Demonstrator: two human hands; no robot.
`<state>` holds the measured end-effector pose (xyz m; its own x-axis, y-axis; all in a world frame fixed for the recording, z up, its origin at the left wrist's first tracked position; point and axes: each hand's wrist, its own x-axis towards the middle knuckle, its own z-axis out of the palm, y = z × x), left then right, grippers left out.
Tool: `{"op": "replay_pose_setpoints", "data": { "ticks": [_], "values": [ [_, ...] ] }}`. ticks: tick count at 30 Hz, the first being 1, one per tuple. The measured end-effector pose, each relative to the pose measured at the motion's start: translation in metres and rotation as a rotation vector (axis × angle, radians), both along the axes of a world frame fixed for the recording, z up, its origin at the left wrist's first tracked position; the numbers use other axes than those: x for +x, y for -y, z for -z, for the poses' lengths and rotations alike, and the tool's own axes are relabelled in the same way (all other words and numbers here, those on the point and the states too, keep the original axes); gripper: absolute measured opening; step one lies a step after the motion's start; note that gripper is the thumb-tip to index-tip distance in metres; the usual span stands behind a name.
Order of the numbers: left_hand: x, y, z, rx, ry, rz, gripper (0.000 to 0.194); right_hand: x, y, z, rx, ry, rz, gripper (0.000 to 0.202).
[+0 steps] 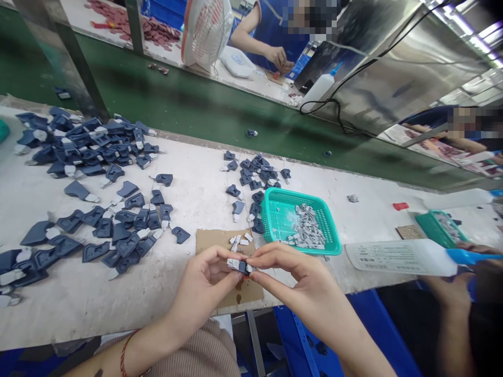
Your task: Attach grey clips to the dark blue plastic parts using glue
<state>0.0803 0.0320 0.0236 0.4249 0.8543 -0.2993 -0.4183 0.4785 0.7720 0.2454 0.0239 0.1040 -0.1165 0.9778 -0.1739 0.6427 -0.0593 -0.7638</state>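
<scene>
Above a brown cardboard piece point(212, 240) at the table's front edge, both hands hold one small dark blue and white part point(242, 267). My left hand point(204, 283) pinches its left, white end. My right hand point(293, 272) pinches its right end between thumb and fingers. Several small white pieces point(244, 241) lie on the cardboard just behind the fingertips. A green basket point(335, 230) with many small grey pieces point(308, 228) stands behind my right hand. Dark blue parts point(257, 170) lie in a cluster behind and left of the basket.
A large heap of blue and white parts point(98, 141) covers the table's left side. A white bottle point(401, 256) lies at the right, near another person's hand point(451, 288). A green belt point(188, 112) runs behind the table, with another person point(271, 39) across it.
</scene>
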Motion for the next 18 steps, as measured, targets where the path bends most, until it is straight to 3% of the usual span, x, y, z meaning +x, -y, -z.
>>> {"op": "replay_pose_setpoints", "data": {
  "ticks": [18],
  "values": [
    [-0.0004,0.0033,0.0,0.021,-0.035,-0.03,0.009,-0.0067,0.0071,-0.0002,0.079,0.048,0.03,0.013]
  ]
}}
